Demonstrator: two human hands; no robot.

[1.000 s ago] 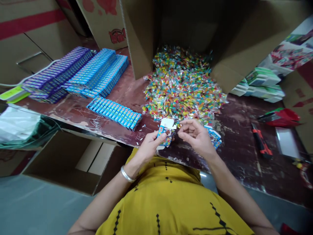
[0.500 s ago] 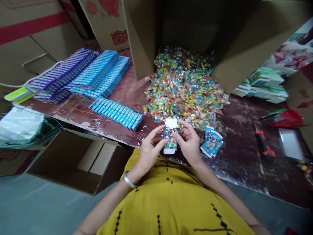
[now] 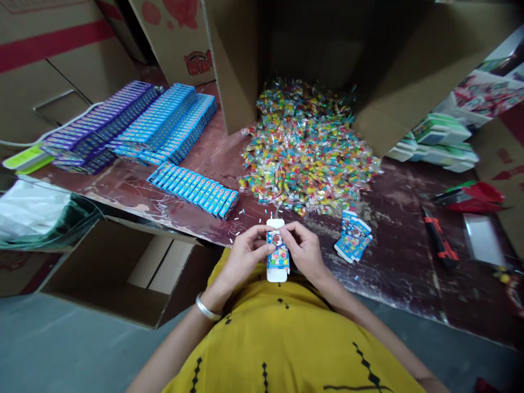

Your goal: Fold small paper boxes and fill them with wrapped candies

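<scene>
Between my two hands, in front of my body at the table's edge, is a small blue printed candy box [image 3: 278, 257] with white end flaps sticking out at top and bottom. My left hand [image 3: 249, 252] pinches its left side, thumb on the printed face. On the upper right side, my right hand [image 3: 303, 248] grips it with thumb and fingers near the top flap. Just beyond lies a wide heap of clear candy packets [image 3: 311, 158] in many colours. A few flat blue cartons [image 3: 352, 237] lie to the right of my right hand.
A row of blue boxes [image 3: 196, 190] lies left, with stacked blue boxes [image 3: 158, 123] and purple boxes [image 3: 102, 123] behind. A large cardboard box [image 3: 235, 65] opens around the heap. A red-and-black cutter [image 3: 441, 240] lies right. An open carton [image 3: 110, 273] stands below the table.
Both hands and the candy box have come closer to my body and slightly left. My right hand's grip has moved up towards the top flap.
</scene>
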